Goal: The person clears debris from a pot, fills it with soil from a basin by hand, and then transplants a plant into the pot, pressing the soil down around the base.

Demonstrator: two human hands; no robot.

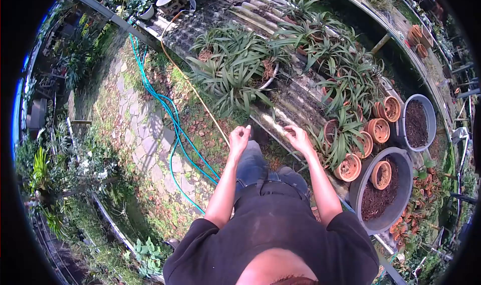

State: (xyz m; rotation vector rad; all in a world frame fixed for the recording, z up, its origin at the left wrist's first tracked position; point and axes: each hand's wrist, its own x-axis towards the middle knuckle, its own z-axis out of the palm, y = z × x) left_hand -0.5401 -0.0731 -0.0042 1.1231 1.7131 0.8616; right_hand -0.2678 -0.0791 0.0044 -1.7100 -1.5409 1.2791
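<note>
My left hand point(239, 138) is raised in front of my body with its fingers curled and thumb and fingertip close together; anything small between them cannot be made out. My right hand point(299, 138) hovers by the bench edge, loosely bent, with thumb and fingers apart and nothing visible in it. Beyond both hands, a heap of long-leaved green plants point(233, 69) lies on the bench, with bare brown roots point(268, 69) showing. To the right of my right hand stand potted plants point(343, 119) and terracotta pots point(347, 168).
The corrugated bench point(295, 97) runs diagonally ahead. Two grey tubs, a nearer tub point(356, 195) and a farther tub point(432, 117), hold dark planting mix; a small clay pot point(381, 175) sits in the nearer one. A teal hose point(176, 129) and a yellow hose point(193, 87) cross the ground at left.
</note>
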